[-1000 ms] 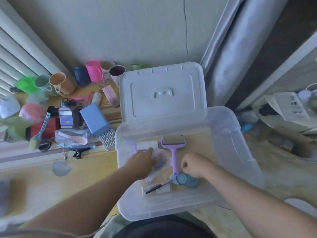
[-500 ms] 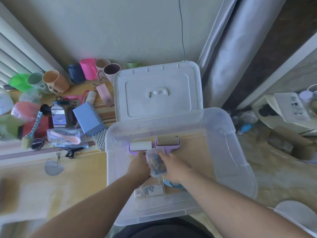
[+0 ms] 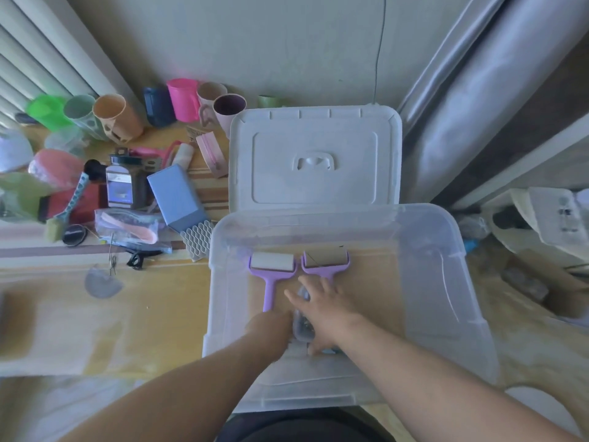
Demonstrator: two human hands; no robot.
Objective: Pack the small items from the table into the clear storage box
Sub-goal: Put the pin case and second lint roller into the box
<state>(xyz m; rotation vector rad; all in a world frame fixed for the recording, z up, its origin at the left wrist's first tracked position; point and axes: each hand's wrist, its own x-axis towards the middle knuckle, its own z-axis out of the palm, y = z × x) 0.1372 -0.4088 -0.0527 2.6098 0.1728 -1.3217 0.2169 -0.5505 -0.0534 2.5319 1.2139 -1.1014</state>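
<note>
The clear storage box [image 3: 446, 250] stands open in front of me. Two purple lint rollers lie side by side on its floor, one [image 3: 272, 264] on the left and one [image 3: 325, 261] on the right. A small clear bag of tiny items [image 3: 301, 327] lies low in the box between my hands. My left hand [image 3: 271, 325] grips the bag's left edge with curled fingers. Spread flat over the bag's right side is my right hand [image 3: 328, 309], fingers straight. Part of the bag and whatever lies under it are hidden.
The box's white lid [image 3: 315, 161] lies flat behind it. Left of the box, the table holds a blue grater-like box [image 3: 177, 194], a packet [image 3: 127, 226], a brush [image 3: 68, 202], a black clip [image 3: 137, 258] and several cups [image 3: 183, 98]. A curtain [image 3: 478, 106] hangs at right.
The bag has gone down from above the rollers toward the box floor. My right hand has opened and spread over it. The left roller's handle now shows.
</note>
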